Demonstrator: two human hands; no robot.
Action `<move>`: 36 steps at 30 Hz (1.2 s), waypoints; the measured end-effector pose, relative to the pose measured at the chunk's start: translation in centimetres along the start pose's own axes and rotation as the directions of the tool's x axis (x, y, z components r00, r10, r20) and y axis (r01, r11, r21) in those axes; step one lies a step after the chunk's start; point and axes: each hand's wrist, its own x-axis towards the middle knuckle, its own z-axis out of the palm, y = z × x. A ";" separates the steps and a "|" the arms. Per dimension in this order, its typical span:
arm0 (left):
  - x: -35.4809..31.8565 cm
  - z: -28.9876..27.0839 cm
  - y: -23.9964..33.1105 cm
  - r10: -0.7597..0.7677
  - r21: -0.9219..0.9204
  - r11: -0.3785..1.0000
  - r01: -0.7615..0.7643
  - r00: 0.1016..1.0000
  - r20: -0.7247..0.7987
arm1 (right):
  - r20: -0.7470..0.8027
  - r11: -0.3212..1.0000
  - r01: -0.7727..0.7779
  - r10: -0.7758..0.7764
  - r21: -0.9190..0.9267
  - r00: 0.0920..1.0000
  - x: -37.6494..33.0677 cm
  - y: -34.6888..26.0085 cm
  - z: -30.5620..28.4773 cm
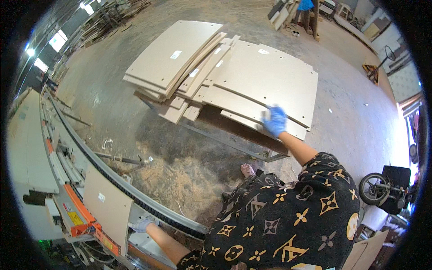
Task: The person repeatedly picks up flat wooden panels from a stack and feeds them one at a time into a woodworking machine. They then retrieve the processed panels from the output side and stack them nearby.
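My right hand (pixel 275 121), in a blue glove, is at the near edge of the stacked pale boards, its fingers apart and slightly blurred. Under and beside it lie a wide board (pixel 279 76) and a narrower board strip (pixel 236 102) with small holes. Low on the left, my left hand (pixel 142 224) wears a pale glove. Its fingers meet the edge of a pale board (pixel 105 200) that lies on a long machine (pixel 74 193); the fingertips are partly hidden there.
Another stack of boards (pixel 180 49) and narrow strips (pixel 204 72) share the metal-framed stand (pixel 216 139). Sawdust (pixel 180 175) covers the floor between stand and machine. A pallet jack (pixel 372 72) stands far right; a motorbike (pixel 382 189) is nearer. Someone in blue (pixel 305 5) is at the back.
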 end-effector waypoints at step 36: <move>-43.7 14.6 3.7 -0.403 0.390 0.881 0.266 -0.007 0.915 | 0.766 0.586 -0.677 0.140 0.446 0.627 7.2 34.9 -1.0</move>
